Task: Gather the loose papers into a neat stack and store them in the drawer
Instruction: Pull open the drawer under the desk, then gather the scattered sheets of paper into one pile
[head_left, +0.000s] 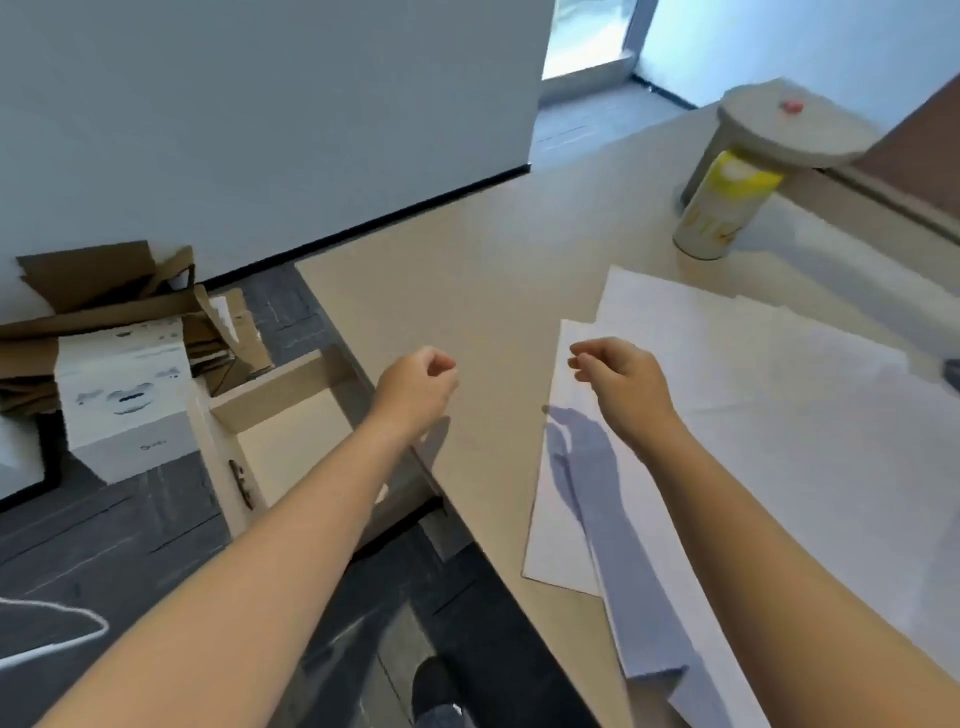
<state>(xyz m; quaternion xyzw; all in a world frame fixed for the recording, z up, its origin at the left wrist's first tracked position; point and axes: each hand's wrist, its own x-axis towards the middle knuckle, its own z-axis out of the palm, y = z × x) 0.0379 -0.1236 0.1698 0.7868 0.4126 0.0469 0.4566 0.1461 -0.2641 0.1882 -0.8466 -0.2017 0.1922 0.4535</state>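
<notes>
Head view: loose papers (753, 415) lie fanned and overlapping on the desk (467, 260), right of centre. The drawer (291, 436) stands open at lower left. Left hand (415, 384) and right hand (618, 379) hover with fingers loosely curled, holding nothing. Risk: sheets overhanging the near desk edge could slide off if swept carelessly. The papers' right portion is cut off; the drawer interior is partly hidden by the left forearm.
</notes>
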